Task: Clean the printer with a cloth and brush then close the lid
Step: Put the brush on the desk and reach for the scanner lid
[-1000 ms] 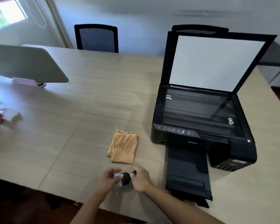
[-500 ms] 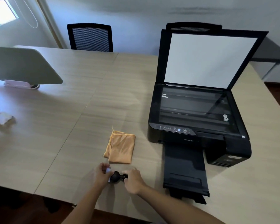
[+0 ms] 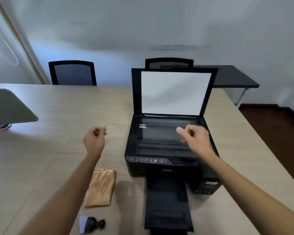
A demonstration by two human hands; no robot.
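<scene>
Risk at this stage centres on the upright black scanner lid with white inner pad point(image 3: 175, 92): judged from its steep angle, a careless pull could let it drop onto the dark scanner glass point(image 3: 166, 138) or onto a hand beneath it. The black inkjet printer point(image 3: 170, 150) sits toward the right edge of the light wood-grain table point(image 3: 58, 116), with its black output tray point(image 3: 167, 204) extended to the near edge; a forearm sweeping low could knock or strain that tray. The folded orange cloth point(image 3: 100, 189) lies on the table just left of the tray, and the small black-handled brush with white bristles point(image 3: 90, 223) lies at the near edge, close enough that a nudge could push it off. Neither tool is in hand. The left hand point(image 3: 95, 139) hovers above the table left of the printer, fingers curled into a loose fist, holding nothing. The right hand point(image 3: 195, 139) hovers above the glass, fingers loosely curled with the thumb extended, holding nothing; contact with the glass cannot be confirmed. Lid closure appears to be the step in hand.
</scene>
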